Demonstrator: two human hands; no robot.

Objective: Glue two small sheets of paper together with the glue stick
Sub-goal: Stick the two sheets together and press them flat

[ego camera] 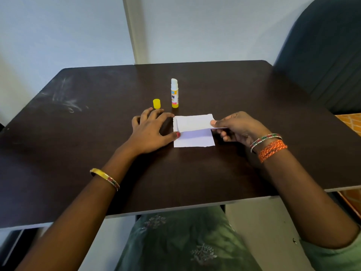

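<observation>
Two small white sheets lie mid-table. The lower sheet [195,142] is flat on the dark table [78,133]. The upper sheet [192,123] hovers tilted over it, its right end raised. My right hand [238,127] pinches that right edge between thumb and fingers. My left hand [151,128] is spread flat, thumb tip touching the sheets' left edge, fingertips near the upper left corner. Behind them stands the glue stick [174,93], uncapped with white glue showing. Its yellow cap [156,103] sits to the left of it.
A dark upholstered chair [328,55] stands at the table's far right corner. White scuff marks [66,100] streak the tabletop's left part. The near table edge [175,207] runs just above my lap.
</observation>
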